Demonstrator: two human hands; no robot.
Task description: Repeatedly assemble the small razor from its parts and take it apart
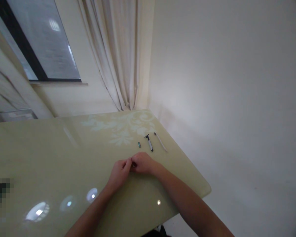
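Observation:
My left hand (119, 171) and my right hand (143, 162) meet low over the table, fingertips together. Both are closed, with thumbs and fingers pinched at the point where they touch. A small dark spot shows between them, but whether it is an object or shadow I cannot make out. Just beyond my right hand lie a small razor blade cartridge (139, 144), a razor (150, 144) with a grey and black handle, and a pale toothbrush (161, 143) with a dark head. All three rest on the tabletop, apart from each other.
The glossy pale yellow-green table (64, 154) has a white floral pattern near its far corner and light reflections at the front. A plain wall (224, 98) runs along its right side. Behind it hang curtains (118, 59) beside a window (56, 42).

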